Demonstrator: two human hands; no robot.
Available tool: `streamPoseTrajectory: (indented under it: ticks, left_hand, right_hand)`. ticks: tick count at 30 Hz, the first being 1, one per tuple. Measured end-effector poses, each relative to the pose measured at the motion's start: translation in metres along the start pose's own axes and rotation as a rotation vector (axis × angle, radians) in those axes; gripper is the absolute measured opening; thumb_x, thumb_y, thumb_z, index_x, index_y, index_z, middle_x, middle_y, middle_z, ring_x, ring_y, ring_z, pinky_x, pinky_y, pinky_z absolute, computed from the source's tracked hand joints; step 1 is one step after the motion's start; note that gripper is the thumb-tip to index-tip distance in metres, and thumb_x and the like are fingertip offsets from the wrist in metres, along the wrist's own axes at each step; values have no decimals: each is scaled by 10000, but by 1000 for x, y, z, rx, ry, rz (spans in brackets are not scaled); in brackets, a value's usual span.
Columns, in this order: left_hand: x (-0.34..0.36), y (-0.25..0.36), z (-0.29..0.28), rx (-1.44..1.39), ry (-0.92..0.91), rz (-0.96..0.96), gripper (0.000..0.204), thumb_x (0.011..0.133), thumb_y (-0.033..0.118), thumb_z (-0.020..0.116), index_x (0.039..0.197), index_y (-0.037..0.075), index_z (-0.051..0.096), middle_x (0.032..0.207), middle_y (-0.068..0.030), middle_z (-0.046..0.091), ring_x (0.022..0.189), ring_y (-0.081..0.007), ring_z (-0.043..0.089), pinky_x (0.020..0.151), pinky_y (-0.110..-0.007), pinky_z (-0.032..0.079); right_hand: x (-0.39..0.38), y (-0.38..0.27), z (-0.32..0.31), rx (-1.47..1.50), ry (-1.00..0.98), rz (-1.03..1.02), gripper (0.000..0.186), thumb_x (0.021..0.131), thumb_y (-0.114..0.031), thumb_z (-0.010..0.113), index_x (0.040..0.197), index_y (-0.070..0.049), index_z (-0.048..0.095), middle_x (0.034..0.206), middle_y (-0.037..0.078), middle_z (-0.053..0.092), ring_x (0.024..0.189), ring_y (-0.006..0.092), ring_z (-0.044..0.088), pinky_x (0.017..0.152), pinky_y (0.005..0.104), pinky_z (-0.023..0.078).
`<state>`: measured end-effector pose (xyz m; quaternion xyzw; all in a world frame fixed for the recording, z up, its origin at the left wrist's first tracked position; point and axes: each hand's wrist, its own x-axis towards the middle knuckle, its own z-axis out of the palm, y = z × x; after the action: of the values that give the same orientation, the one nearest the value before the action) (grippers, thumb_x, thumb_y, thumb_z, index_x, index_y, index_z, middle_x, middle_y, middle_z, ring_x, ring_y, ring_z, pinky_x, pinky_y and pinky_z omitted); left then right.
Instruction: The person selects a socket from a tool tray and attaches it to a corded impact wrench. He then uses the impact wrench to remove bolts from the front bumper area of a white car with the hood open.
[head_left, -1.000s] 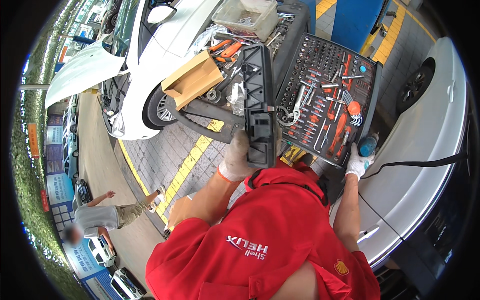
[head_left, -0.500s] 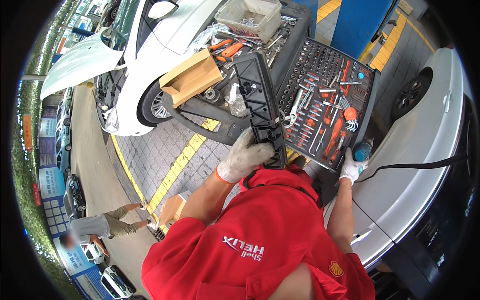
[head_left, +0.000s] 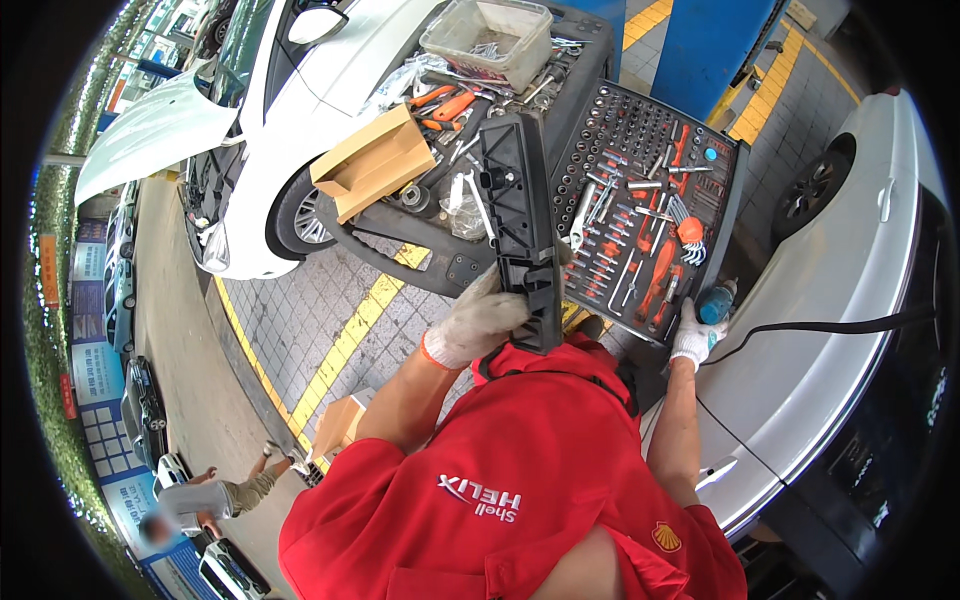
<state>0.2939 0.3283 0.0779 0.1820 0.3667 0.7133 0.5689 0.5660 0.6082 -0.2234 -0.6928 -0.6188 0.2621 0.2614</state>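
At twelve o'clock the ribbed black plastic housing (head_left: 517, 190) looks light, stiff, maybe brittle to me, best held by its edges; the left hand (head_left: 475, 320) clasps its six-o'clock end, but whether the right hand (head_left: 697, 337), at two o'clock, grips the blue bottle (head_left: 716, 304) I can't tell.

Off-white on the left hand (head_left: 478, 322), orange at its cuff (head_left: 430, 354), black on the long part (head_left: 515, 200) in its grasp; white on the right hand (head_left: 696, 337), blue on the bottle (head_left: 717, 303) beside it

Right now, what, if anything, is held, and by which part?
The left hand holds a black plastic part by its near end; whether the right hand grips the blue bottle is unclear.
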Motion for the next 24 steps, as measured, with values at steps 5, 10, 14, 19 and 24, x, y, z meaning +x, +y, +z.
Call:
streamPoseTrajectory:
  ticks: [5,10,14,19,24]
  left_hand:
    - [7,7,27,-98,-22,147,768,906,447,810,1491,69,486,904,-74,599,684,-157,529,643,-323,436]
    - [11,10,20,-217,-134,166,737,932,515,762,1536,213,467,871,-21,518,626,-147,457,619,-332,362]
    - [9,7,8,-231,-206,187,744,945,616,703,1517,201,469,874,-11,519,626,-143,453,623,-327,351]
    - [8,8,6,-242,-200,174,685,927,577,745,1400,136,521,887,-38,549,656,-140,494,629,-320,372]
    - [5,6,10,53,-26,252,679,868,364,855,1385,73,524,968,-72,606,777,-174,570,707,-338,449]
  right_hand:
    - [-5,-17,-8,63,-41,15,1111,764,-462,967,1576,79,436,1509,313,531,1402,447,538,1215,488,418]
    - [-3,-15,-11,26,-48,28,1132,761,-470,966,1587,87,429,1538,321,513,1418,449,531,1225,485,412]
    - [-5,-16,-9,39,-28,-9,1071,783,-425,960,1572,69,432,1477,289,539,1358,435,560,1183,487,443]
    - [-3,-12,-6,23,-16,2,1071,775,-416,967,1567,74,437,1476,289,542,1354,434,562,1178,490,446]
    - [-4,-15,-9,74,-58,-3,1080,770,-408,972,1566,89,436,1460,287,561,1342,428,583,1175,487,449]
